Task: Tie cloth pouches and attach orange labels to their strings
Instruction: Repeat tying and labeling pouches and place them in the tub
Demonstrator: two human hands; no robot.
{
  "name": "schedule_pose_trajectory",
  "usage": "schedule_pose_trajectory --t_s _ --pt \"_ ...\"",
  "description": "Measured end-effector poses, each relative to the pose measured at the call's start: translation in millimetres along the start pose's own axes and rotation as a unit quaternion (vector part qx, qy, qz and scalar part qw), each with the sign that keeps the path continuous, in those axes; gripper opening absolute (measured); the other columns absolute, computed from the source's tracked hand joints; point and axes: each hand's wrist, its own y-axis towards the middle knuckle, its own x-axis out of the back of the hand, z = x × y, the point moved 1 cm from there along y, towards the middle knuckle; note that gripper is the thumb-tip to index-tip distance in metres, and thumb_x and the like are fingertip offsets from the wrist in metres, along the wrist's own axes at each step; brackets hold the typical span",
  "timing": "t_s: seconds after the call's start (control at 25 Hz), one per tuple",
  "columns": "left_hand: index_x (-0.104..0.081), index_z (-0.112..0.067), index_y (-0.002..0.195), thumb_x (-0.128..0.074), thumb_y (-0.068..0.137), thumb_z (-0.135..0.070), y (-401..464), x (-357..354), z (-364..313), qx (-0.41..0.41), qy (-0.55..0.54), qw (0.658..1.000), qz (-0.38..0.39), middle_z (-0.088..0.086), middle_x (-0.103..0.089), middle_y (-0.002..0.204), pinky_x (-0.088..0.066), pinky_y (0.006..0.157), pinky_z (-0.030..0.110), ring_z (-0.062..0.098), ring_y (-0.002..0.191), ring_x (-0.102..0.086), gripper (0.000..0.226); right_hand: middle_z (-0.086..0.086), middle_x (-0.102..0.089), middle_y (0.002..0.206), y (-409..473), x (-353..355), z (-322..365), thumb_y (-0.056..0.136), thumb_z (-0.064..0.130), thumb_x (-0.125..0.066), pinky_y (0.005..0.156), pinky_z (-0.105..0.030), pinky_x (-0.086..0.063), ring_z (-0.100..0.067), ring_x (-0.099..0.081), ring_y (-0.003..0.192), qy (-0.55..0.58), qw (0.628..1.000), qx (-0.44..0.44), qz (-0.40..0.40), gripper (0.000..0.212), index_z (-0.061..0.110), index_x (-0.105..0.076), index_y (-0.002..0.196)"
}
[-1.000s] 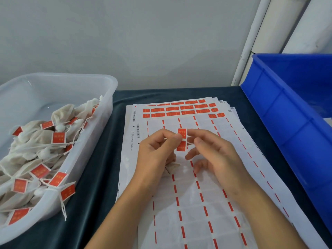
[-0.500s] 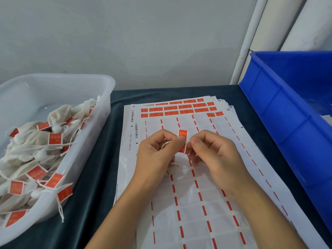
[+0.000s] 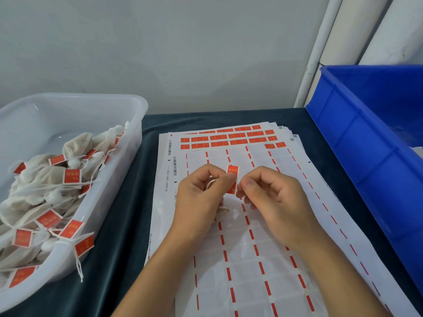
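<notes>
The orange label (image 3: 232,177) sits pinched between both hands above the sticker sheets (image 3: 251,259); the left hand (image 3: 201,202) also grips a white string (image 3: 211,183), the right hand (image 3: 274,202) closed on the label's edge.

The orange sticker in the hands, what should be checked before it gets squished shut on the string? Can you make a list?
1. Orange label held: ok, pinched by the left hand, with the right hand at its edge.
2. String lying inside the fold: cannot tell, fingers hide it.
3. Pouch still with the string: ok, it peeks out under the left hand.
4. Label halves lined up: cannot tell, the lower half is partly hidden.
5. Room in the clear bin for the finished pouch: ok.
6. Spare labels on the sheets: ok, a few rows remain.
</notes>
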Motion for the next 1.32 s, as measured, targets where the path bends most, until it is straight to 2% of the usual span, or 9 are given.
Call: schedule_pose_trajectory --t_s 0.12,0.2,0.4,0.56,0.72,0.92,1.08,1.16,1.32 --pt "-0.072 -0.028 0.07 -0.071 0.099 -0.022 -1 -1 0 0.007 0.005 1.0 -0.004 -0.007 -0.072 0.071 -0.051 0.059 0.016 0.003 0.058 -0.062 0.03 0.024 -0.069 0.1 1 1 -1 0.093 0.048 -0.056 0.078 -0.01 -0.053 -0.003 -0.065 0.102 -0.044 0.996 0.017 -0.075 0.016 0.037 -0.067 0.096" --pt "-0.072 -0.028 0.071 -0.071 0.098 -0.024 -1 -1 -1 0.004 0.014 1.0 -0.001 -0.006 -0.074 0.074 -0.051 0.061 0.016 0.002 0.061 -0.064 0.028 0.026 -0.068 0.105 1 1 -1 0.092 0.049 -0.056 0.08 -0.011 -0.053 -0.002 -0.063 0.106 -0.015 0.994 0.014 -0.103 0.019 0.038 -0.067 0.103" --pt "-0.072 -0.029 0.07 -0.069 0.1 -0.02 -3 -1 -4 -0.019 0.014 0.999 0.023 -0.008 -0.073 0.073 -0.051 0.061 0.016 0.001 0.062 -0.064 0.031 0.021 -0.073 0.094 0 -7 -1 0.095 0.041 -0.061 0.077 -0.016 -0.057 -0.005 -0.068 0.098 0.022 0.999 0.0 -0.04 0.012 0.035 -0.071 0.098" --pt "-0.074 -0.027 0.075 -0.071 0.098 -0.025 -2 -3 -3 -0.016 0.034 0.999 0.016 -0.009 -0.075 0.076 -0.052 0.061 0.016 0.002 0.067 -0.066 0.024 0.02 -0.072 0.09 1 -1 -2 0.099 0.027 -0.065 0.075 -0.011 -0.054 -0.004 -0.068 0.094 0.012 0.999 0.0 -0.042 0.011 0.033 -0.071 0.092" --pt "-0.073 -0.031 0.091 -0.077 0.094 -0.036 -4 -6 0 -0.031 0.091 0.995 -0.002 -0.011 -0.073 0.076 -0.058 0.061 0.023 0.007 0.068 -0.066 0.007 0.021 -0.071 0.09 2 4 -3 0.099 0.03 -0.063 0.076 -0.01 -0.052 -0.001 -0.066 0.094 -0.024 0.997 -0.012 -0.072 0.01 0.032 -0.07 0.093" --pt "-0.051 -0.033 0.085 -0.085 0.088 -0.034 -8 -2 2 -0.109 0.15 0.982 -0.034 -0.012 -0.055 0.062 -0.043 0.054 0.017 0.007 0.054 -0.044 0.034 0.025 -0.07 0.09 4 10 -8 0.098 0.034 -0.064 0.068 -0.004 -0.049 0.005 -0.064 0.095 -0.063 0.995 -0.036 -0.062 0.009 0.035 -0.068 0.09" --pt "-0.07 -0.04 0.093 -0.083 0.09 -0.029 -9 -2 0 -0.195 0.238 0.952 -0.015 -0.019 -0.068 0.084 -0.048 0.064 0.018 0.015 0.078 -0.061 0.017 0.026 -0.069 0.09 5 11 -10 0.099 0.037 -0.063 0.071 -0.009 -0.047 0.004 -0.065 0.095 -0.071 0.996 -0.043 -0.041 0.009 0.036 -0.068 0.091" --pt "-0.078 -0.038 0.103 -0.081 0.091 -0.031 -9 -1 2 -0.217 0.271 0.937 -0.016 -0.014 -0.068 0.084 -0.044 0.063 0.018 0.017 0.078 -0.058 0.014 0.027 -0.069 0.091 5 12 -10 0.099 0.038 -0.062 0.069 -0.008 -0.046 0.004 -0.064 0.096 -0.082 0.995 -0.037 -0.031 0.009 0.038 -0.067 0.091" --pt "-0.078 -0.04 0.114 -0.076 0.091 -0.041 -6 1 6 -0.21 0.3 0.93 -0.032 -0.022 -0.064 0.083 -0.039 0.064 0.01 0.007 0.08 -0.057 0.023 0.028 -0.069 0.088 5 14 -9 0.096 0.041 -0.064 0.066 -0.002 -0.046 0.009 -0.061 0.097 -0.119 0.992 -0.021 -0.039 0.006 0.04 -0.068 0.092"
